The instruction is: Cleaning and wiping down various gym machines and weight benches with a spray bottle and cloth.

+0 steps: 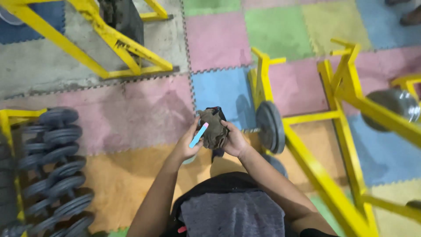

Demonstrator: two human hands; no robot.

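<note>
Standing over a patchwork of coloured foam mats, I hold a crumpled dark cloth (214,128) up at chest height, my right hand (234,140) curled around its right side and my left hand (187,142) closed on its left edge. My left fingers also pinch a slim light-blue stick with a pink tip (198,134), slanted across the cloth's left face; what else that palm holds I cannot tell. Just beyond my right hand hangs a grey weight plate (270,127) on a yellow steel rack (307,158), and off to the left of my left arm stands a rack of round dumbbells (55,171). As I judge it, doing this well means gripping the cloth firmly with the right hand, so the left can loosen without dropping the stick, and working close to my body, clear of the plate.
</note>
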